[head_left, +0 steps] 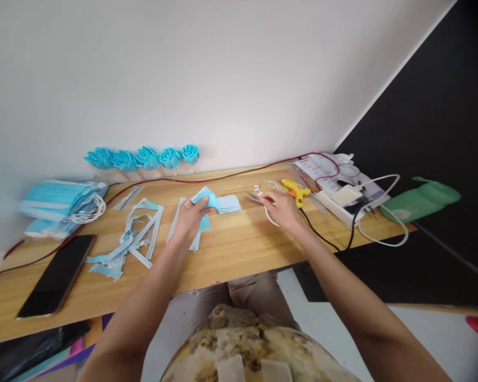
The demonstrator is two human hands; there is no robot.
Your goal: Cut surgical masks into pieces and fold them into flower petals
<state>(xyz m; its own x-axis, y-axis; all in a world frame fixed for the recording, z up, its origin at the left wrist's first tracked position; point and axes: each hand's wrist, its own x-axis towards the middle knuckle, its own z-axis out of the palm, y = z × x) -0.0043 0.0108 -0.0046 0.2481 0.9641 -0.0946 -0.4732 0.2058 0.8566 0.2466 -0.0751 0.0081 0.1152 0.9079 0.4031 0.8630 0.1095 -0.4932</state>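
Note:
My left hand (190,216) pinches a folded piece of light blue mask fabric (207,199) just above the wooden table (231,249). A small stack of cut blue fabric pieces (229,203) lies right beside it. My right hand (281,209) rests on the table with its fingers closed around scissors (255,198), whose blades point left. White elastic loops (266,185) lie behind that hand, and a yellow glue gun (297,190) sits just to its right.
Cut blue strips (131,241) lie left of centre, a black phone (58,276) further left, and a pile of face masks (59,207) at far left. Blue fabric flowers (143,157) line the wall. A power strip (342,201), cables and a green bag (422,199) are on the right.

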